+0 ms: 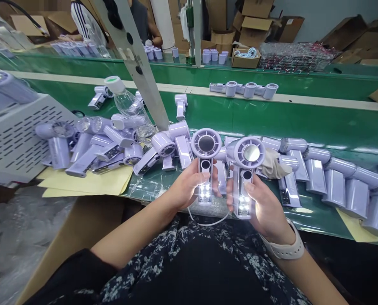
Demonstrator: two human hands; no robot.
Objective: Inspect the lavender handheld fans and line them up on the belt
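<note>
My left hand (189, 184) is closed around the handle of a lilac handheld fan (206, 144), thumb on its front below the round dark button. A second lilac handheld fan (250, 153) is gripped in my right hand (265, 205), its head showing a shiny round centre. White lights glow on the handles of both fans, which I hold upright side by side over the bench edge. A thin white cable (208, 223) loops below them. Behind them, more lilac fans (184, 146) lie close by, partly hidden by the two I hold.
Piled fans (93, 142) lie to the left beside a clear bottle (130, 103) and a vented grey box (33, 135). A row of fans (332, 178) runs to the right. A metal post (141, 63) slants over the green bench (303, 123). Co-workers sit across the bench.
</note>
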